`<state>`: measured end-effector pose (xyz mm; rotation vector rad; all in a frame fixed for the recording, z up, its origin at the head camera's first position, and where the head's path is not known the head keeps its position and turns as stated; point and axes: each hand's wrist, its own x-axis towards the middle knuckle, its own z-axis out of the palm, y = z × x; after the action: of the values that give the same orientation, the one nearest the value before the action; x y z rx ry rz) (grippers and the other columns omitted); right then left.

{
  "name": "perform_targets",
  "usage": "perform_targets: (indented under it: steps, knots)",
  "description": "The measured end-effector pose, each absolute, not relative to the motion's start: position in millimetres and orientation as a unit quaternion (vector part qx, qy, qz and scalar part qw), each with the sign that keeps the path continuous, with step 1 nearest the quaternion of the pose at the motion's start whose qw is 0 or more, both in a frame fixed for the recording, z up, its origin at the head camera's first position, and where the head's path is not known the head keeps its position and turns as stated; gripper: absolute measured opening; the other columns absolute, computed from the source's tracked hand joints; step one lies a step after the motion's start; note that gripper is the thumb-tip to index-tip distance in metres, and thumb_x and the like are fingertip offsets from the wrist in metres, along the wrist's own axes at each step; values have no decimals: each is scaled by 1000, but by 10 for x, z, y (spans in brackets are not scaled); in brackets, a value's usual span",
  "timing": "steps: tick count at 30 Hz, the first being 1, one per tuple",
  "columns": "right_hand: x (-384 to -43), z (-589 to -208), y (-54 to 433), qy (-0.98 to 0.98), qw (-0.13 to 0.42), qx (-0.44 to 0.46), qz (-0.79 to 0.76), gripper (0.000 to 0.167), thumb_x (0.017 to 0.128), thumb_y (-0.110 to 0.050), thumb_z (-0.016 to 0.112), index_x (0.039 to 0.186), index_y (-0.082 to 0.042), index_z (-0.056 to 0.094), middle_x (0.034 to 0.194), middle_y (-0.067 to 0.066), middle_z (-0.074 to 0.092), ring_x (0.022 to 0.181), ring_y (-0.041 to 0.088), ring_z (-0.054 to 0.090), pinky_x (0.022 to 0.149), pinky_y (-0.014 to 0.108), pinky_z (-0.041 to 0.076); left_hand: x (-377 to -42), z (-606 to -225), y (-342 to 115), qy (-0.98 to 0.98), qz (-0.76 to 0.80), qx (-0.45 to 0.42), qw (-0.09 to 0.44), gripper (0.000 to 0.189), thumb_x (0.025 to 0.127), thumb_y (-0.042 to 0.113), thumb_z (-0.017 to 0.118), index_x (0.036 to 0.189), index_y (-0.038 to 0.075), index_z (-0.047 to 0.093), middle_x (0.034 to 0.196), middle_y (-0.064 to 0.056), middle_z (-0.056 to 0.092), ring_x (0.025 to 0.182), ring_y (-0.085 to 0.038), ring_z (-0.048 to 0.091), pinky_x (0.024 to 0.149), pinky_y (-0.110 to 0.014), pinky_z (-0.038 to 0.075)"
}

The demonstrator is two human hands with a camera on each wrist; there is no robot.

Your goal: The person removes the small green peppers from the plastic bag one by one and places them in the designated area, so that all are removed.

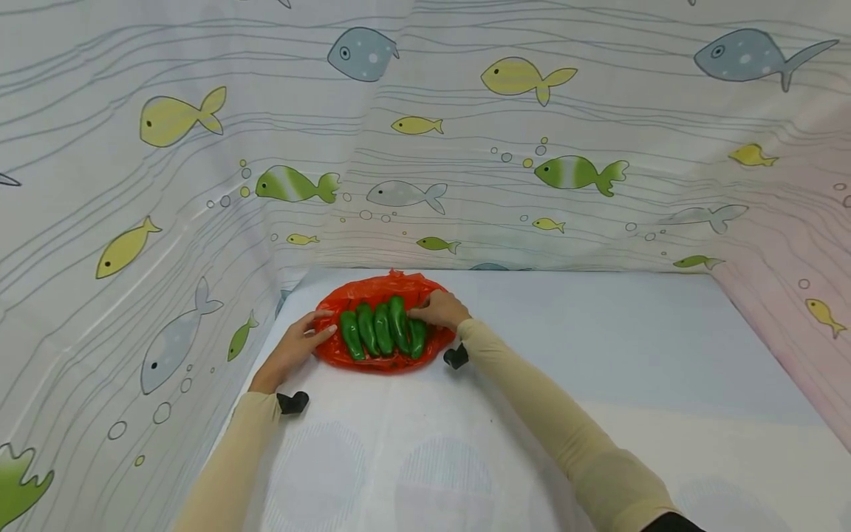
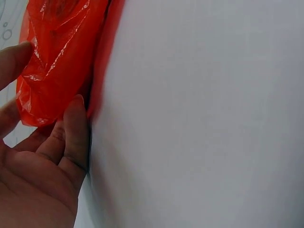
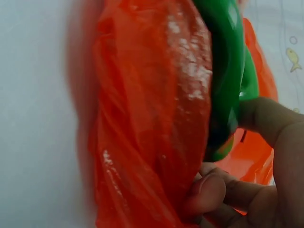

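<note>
Several glossy green peppers [image 1: 383, 329] lie side by side on a crumpled red plastic bag [image 1: 372, 365] at the far left of the table. At the bag's left end is my left hand [image 1: 292, 353], its fingers spread and touching the plastic. In the left wrist view the thumb and fingertips rest against the red bag [image 2: 61, 61]. My right hand [image 1: 442, 310] is at the bag's right side, thumb and fingers about the end of the rightmost pepper [image 1: 417, 337]. Close up in the right wrist view, a fingertip meets the green pepper [image 3: 228, 71], while curled fingers lie by the bag's edge.
A white table [image 1: 598, 340] extends to the right and toward me. Fish-patterned curtain [image 1: 465, 162] hangs behind it and along both sides. Small black wrist devices [image 1: 292, 403] sit at the cuffs of the beige sleeves [image 1: 532, 399].
</note>
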<state>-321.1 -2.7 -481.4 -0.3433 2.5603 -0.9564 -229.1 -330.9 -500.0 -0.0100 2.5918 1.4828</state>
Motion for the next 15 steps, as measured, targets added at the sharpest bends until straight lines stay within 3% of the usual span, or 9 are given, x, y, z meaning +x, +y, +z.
perform_targets:
  steps: [5,15]
  knots:
    - [-3223,-4826,-14,903,204,-132,-355,43,90,-47,77,69,-11,65,60,-1,54,60,15,52,54,27,41,-2287,-5000,-3314,866,493,0,78,56,104,40,62,150,13,46,161,-20,33,147,-45,27,116,-63,27]
    - [-3187,-4774,7,895,225,-160,-350,34,90,-44,79,78,-12,76,66,-4,59,66,13,54,58,26,44,-2289,-4994,-3311,864,497,-2,80,58,103,41,62,151,13,45,161,-21,32,146,-46,28,116,-63,27]
